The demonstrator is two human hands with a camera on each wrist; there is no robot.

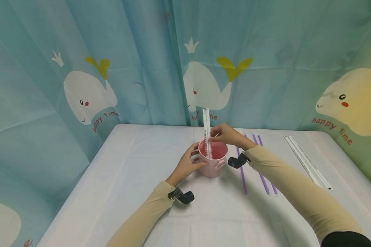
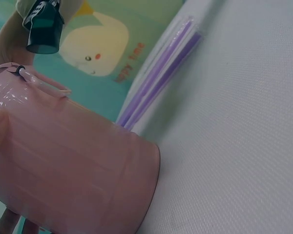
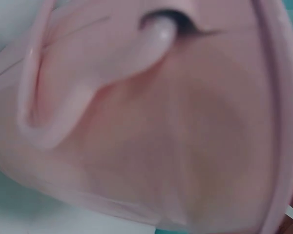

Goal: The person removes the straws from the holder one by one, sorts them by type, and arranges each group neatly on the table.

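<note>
A small pink bucket stands upright on the white table, its wire-like pink handle hanging down on the side. My left hand grips the bucket from the left, thumb across the front and fingers round the far side. Two white paper-wrapped straws with printing stand in the bucket, leaning on its inner wall and rising well above the rim. Over the rim, my right hand pinches the wrapped straws at about mid-length. Their lower ends are inside the bucket.
Several purple straws in clear wrap lie to the right of the bucket, partly behind the right forearm. Farther right lie more white wrapped straws. A blue whale-print curtain hangs behind the table.
</note>
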